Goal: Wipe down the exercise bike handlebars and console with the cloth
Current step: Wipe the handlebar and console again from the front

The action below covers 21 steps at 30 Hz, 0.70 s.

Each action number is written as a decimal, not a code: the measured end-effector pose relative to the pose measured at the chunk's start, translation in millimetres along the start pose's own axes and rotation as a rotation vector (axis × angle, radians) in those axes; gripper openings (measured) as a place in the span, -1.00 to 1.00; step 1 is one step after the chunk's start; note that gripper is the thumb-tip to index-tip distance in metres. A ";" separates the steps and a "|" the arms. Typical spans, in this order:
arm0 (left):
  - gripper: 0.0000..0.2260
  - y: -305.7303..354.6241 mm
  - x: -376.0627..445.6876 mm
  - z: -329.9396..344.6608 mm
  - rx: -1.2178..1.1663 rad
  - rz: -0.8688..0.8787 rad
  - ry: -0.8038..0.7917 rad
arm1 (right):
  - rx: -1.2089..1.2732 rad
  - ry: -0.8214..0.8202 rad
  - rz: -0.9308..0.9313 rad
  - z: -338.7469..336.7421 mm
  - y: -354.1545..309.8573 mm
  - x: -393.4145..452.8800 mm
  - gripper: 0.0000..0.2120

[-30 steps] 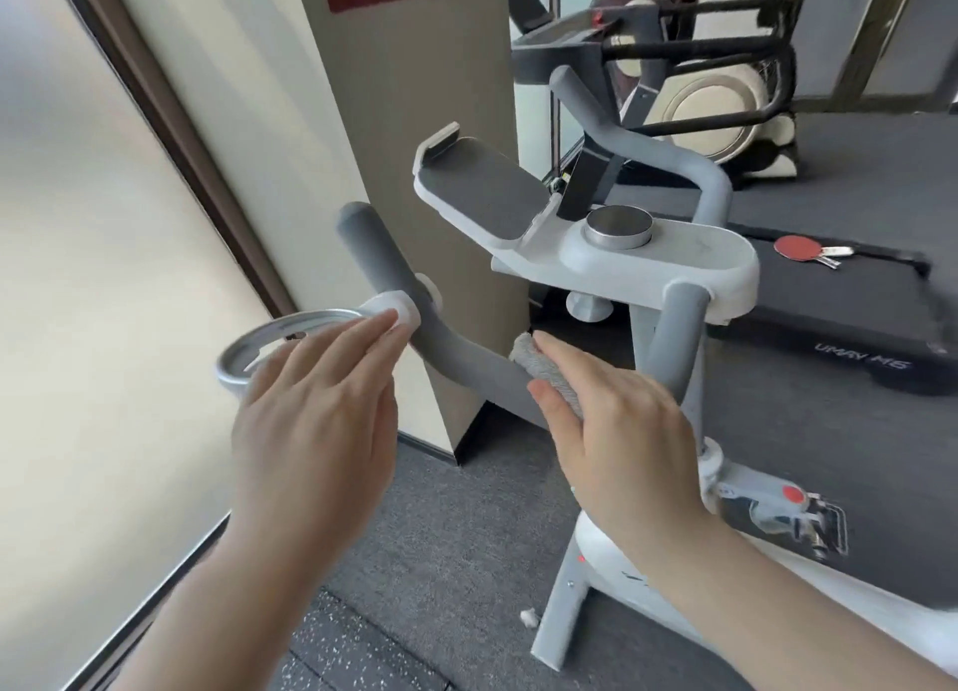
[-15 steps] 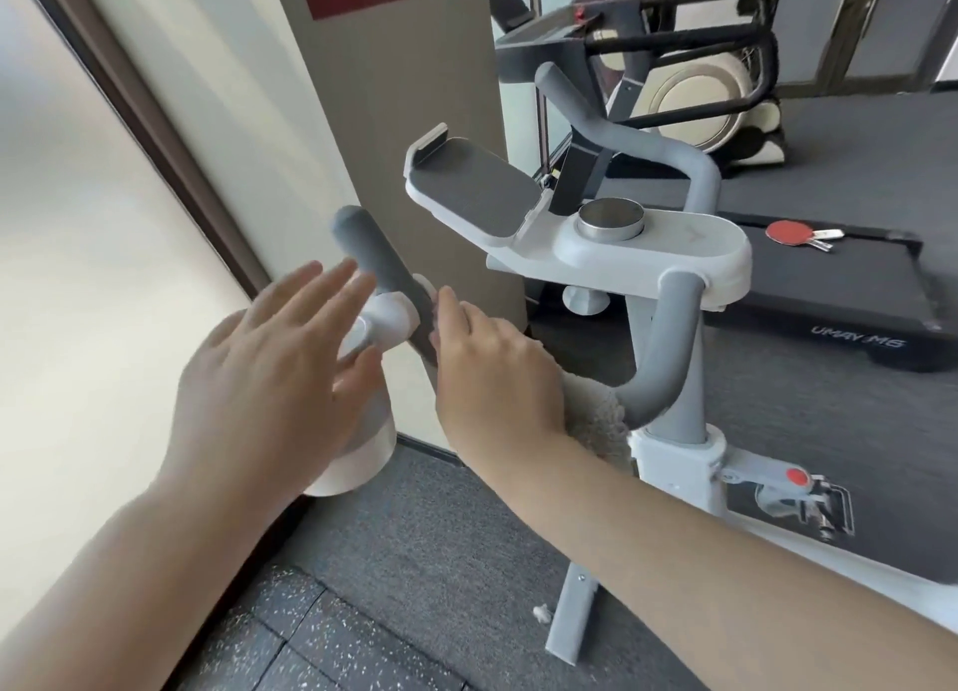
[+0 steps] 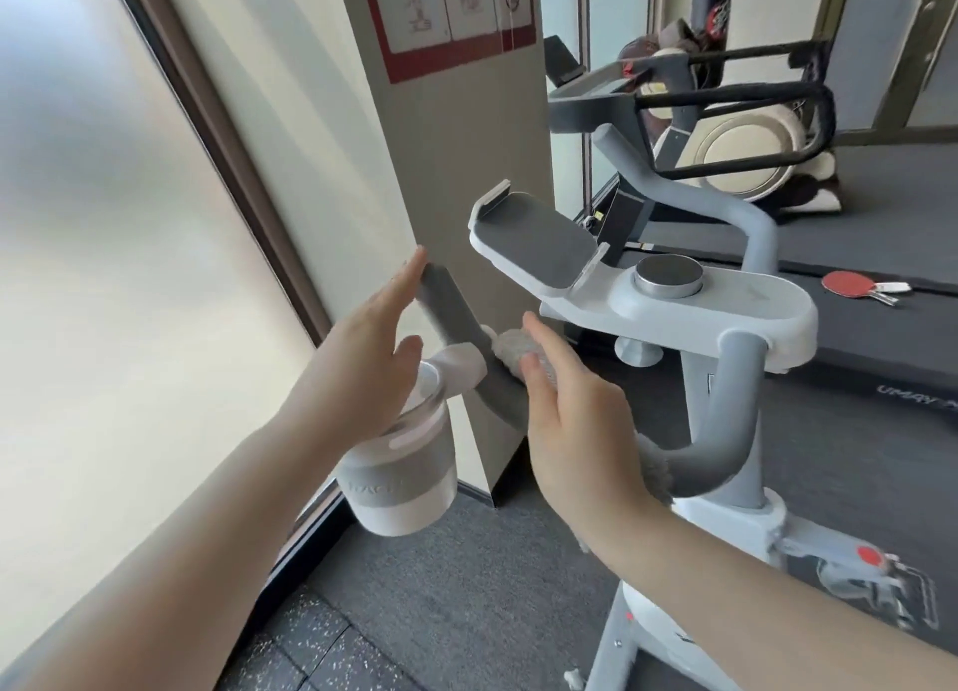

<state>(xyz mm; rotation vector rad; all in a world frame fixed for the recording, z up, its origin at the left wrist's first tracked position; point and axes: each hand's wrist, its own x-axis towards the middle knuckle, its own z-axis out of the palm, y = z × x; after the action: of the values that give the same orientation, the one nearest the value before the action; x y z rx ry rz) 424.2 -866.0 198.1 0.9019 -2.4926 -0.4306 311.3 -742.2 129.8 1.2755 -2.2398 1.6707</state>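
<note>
Head view, the only one. Right hand (image 3: 565, 426) presses the grey cloth (image 3: 518, 351) against the left handlebar (image 3: 456, 317), just beside the white clamp of the cup holder (image 3: 399, 462). Its fingers (image 3: 539, 335) lie fairly straight over the cloth; whether the thumb pinches it cannot be made out. A second tuft of cloth shows under the wrist, lower on the same bar.

Change over the last second: the cloth sat low on the bar, near the bend by the stem; half a second ago it had reached the clamp; now it is at the clamp and slightly above. So the stroke runs upward along the grip.

Left hand (image 3: 363, 358): a second ago it rested on the cup holder's ring. Now it is raised, fingers straight and released, fingertips touching the bar's upper tip, nothing grasped. Probably steadying the bar.

Judgement: lower half of the left handlebar is wiped; upper grip is in progress. Console (image 3: 726, 307), with its metal knob (image 3: 668, 274) and tablet tray (image 3: 534, 237), and the right handlebar (image 3: 746, 224) look untouched. Task is early.

Background: a red paddle (image 3: 850, 283) on the treadmill (image 3: 881, 348).
</note>
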 end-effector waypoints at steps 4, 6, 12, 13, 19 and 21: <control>-0.43 -3.6 -0.3 3.1 -0.110 -0.113 0.126 | 0.055 0.038 -0.089 24.7 -29.3 20.2 -0.62; -0.46 -2.7 -1.4 2.0 -0.065 -0.121 0.161 | -0.050 0.011 -0.141 41.3 -43.9 48.1 -0.62; -0.63 1.7 -5.8 2.0 -0.019 -0.167 0.283 | -0.152 -0.102 -0.383 10.2 -7.1 16.5 -0.63; -0.64 4.4 -6.3 2.1 -0.008 -0.169 0.306 | -0.115 -0.109 -0.363 5.3 -5.4 19.4 -0.63; -0.72 15.1 -33.7 11.8 0.113 -0.251 0.301 | 0.098 -0.102 -0.313 27.7 -66.1 106.4 -0.73; -0.73 14.6 -46.5 14.2 0.181 -0.207 0.327 | -0.244 -0.335 -0.463 47.3 -71.0 102.4 -0.78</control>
<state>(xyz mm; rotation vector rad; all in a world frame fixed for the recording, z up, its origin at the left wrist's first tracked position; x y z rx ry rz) 441.1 -822.5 178.1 1.2031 -2.1719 -0.1095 309.1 -843.7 216.2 1.9263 -1.9963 1.0539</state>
